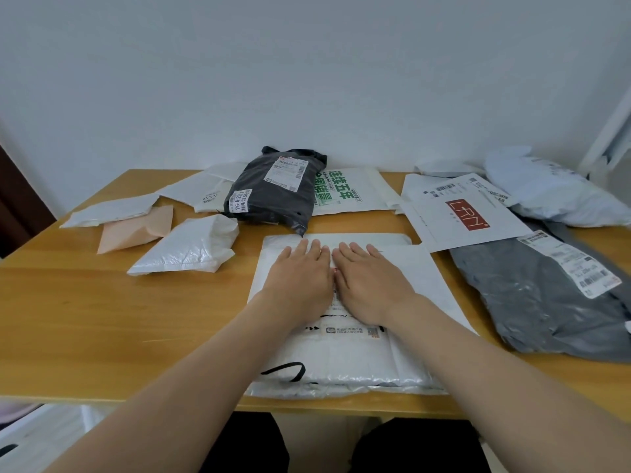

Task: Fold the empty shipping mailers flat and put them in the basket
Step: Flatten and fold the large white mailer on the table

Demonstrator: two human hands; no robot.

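Barely started (basket unseen).
Left hand (300,278) and right hand (368,281) pressed open-palmed on the white mailer (341,356); other mailers (273,196) lay unfolded beyond it.

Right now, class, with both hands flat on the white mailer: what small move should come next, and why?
Probably slide the left hand and right hand apart across the white mailer, pressing it flat. Both hands lie open, side by side near its middle, and its near end looks puffy and wrinkled, so it seems not yet ready for a neat fold.
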